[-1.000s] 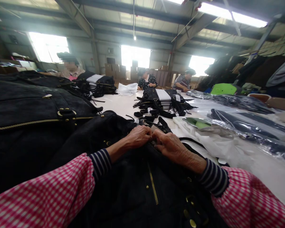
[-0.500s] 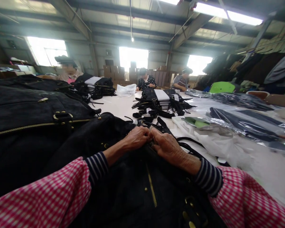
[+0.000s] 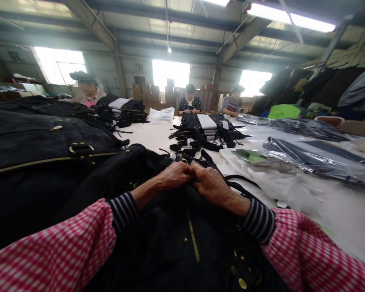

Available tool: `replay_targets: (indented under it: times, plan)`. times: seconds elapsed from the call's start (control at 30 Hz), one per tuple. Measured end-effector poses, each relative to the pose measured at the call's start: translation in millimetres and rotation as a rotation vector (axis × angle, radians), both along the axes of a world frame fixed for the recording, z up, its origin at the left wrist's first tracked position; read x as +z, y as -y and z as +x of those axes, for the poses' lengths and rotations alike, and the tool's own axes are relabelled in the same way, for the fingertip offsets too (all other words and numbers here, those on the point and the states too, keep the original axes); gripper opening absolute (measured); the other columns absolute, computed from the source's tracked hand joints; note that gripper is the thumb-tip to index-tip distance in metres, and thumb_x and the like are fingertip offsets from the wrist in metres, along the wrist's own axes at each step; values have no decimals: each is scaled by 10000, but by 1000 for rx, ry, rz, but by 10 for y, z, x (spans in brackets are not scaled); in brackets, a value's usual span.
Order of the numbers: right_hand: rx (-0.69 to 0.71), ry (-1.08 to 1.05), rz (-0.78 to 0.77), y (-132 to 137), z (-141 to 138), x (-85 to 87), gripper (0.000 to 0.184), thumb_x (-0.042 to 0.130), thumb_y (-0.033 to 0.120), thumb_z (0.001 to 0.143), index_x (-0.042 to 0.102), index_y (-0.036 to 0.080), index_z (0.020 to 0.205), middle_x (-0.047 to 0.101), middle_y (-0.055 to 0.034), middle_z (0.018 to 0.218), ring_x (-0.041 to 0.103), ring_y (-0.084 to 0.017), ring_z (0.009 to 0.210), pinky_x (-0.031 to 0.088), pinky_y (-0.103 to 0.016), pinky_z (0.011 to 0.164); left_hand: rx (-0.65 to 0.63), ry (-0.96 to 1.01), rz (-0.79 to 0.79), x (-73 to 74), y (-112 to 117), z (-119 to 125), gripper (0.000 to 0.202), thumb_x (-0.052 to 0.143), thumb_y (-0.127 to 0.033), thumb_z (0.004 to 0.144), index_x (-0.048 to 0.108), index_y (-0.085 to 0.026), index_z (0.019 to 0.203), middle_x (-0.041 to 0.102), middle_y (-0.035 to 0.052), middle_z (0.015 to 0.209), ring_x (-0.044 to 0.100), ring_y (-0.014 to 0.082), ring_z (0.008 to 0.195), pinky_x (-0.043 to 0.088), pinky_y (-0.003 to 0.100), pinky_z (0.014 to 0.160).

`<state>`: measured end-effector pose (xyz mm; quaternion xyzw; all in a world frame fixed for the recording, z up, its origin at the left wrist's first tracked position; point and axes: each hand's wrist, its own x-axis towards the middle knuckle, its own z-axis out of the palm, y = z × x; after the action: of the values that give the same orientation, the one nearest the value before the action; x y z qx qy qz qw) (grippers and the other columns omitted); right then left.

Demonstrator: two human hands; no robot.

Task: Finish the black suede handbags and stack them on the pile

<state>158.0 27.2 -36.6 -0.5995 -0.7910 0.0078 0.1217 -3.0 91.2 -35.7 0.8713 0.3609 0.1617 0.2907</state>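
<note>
A large black bag [image 3: 164, 235] with a gold zipper and gold fittings lies right in front of me. At its far top edge, my left hand [image 3: 178, 174] and my right hand [image 3: 211, 182] meet with fingertips together. Both hands are closed in a pinch; the small thing between the fingers is hidden by them. Black straps [image 3: 241, 182] trail from the far side of the bag, just right of my right hand. Another black bag [image 3: 42, 134] with a gold zipper and a ring fitting is piled to the left.
A stack of black bags with white wraps [image 3: 208, 121] stands ahead on the white table [image 3: 152, 136]; a second stack [image 3: 118, 109] is farther left. Clear plastic covers dark items [image 3: 316, 158] at right, beside crumpled white wrapping [image 3: 270, 182]. Several people sit across the table.
My right wrist and forearm have shifted slightly left and down, while both hands stay pinched together. The middle person across the table has straightened and brought both hands together.
</note>
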Motion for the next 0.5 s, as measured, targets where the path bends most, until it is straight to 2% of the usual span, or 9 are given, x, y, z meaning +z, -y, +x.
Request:
replay_targets:
  times: [0.17,0.33,0.5]
  plan:
    - [19,-1,8,-10,-12,0,395,583,86,784,550,179,1166,737,-66,1027,688,-242,933,345,-299,688,133,-86,45,-16,7,23,182,592,-135,674,637,-185,843,677,8,870,618,200,854,421,267,699]
    - [0,27,-4,-27,-20,-6,438,592,99,795,537,173,1224,735,-76,1058,691,-259,961,368,-306,702,219,-89,48,-42,14,25,192,617,-148,664,565,-200,841,632,6,840,599,203,822,382,275,642]
    - [8,110,-53,-40,-9,28,436,587,127,825,584,156,1261,729,-113,1107,687,-279,999,389,-312,729,229,91,-35,-156,-48,19,378,644,-122,631,524,-217,977,649,-19,876,598,154,746,399,234,592]
